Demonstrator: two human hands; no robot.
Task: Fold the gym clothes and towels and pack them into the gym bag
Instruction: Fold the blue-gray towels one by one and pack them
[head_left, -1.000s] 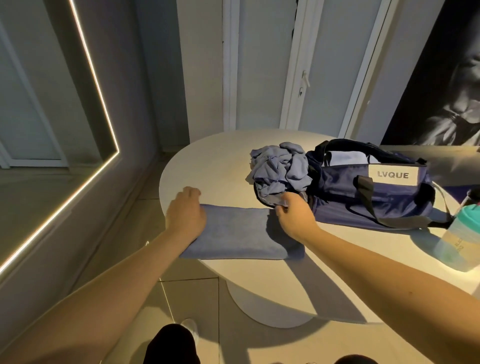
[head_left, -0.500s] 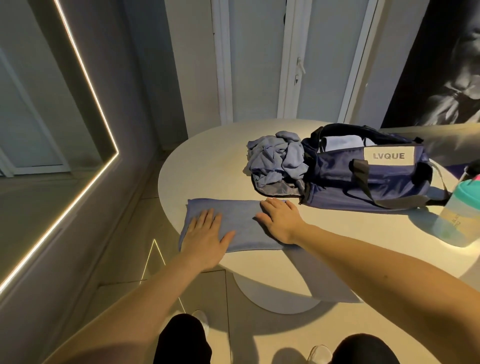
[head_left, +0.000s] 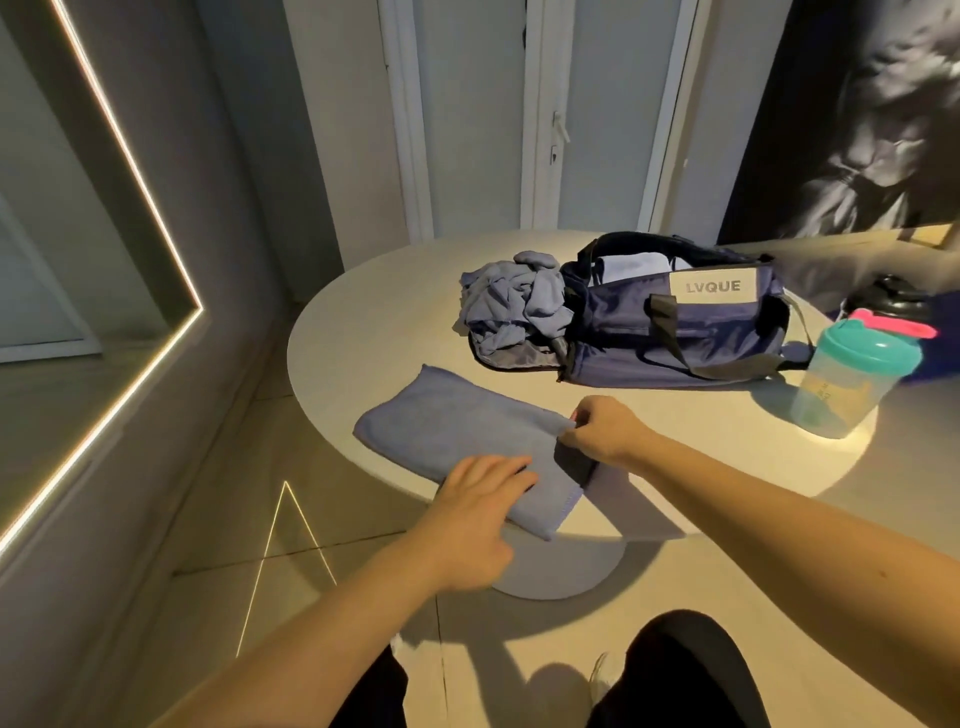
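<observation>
Towel (head_left: 457, 436), blue, folded to a long strip, lying slantwise at near table (head_left: 363, 322) edge, one end overhanging. Left hand (head_left: 472, 512) flat on its near part, fingers spread, gripping nothing, likely pinning it. Right hand (head_left: 605, 431) pinching far-right corner between thumb and fingers, probably to fold across. Further right, crumpled clothes (head_left: 511, 306) heaped against open gym bag (head_left: 675, 332), awaiting folding; shaker bottle (head_left: 852, 376) beside.

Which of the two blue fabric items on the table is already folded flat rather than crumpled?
The blue towel under both hands at the table's near edge lies folded flat; the other, the crumpled clothes, sits bunched against the gym bag.
</observation>
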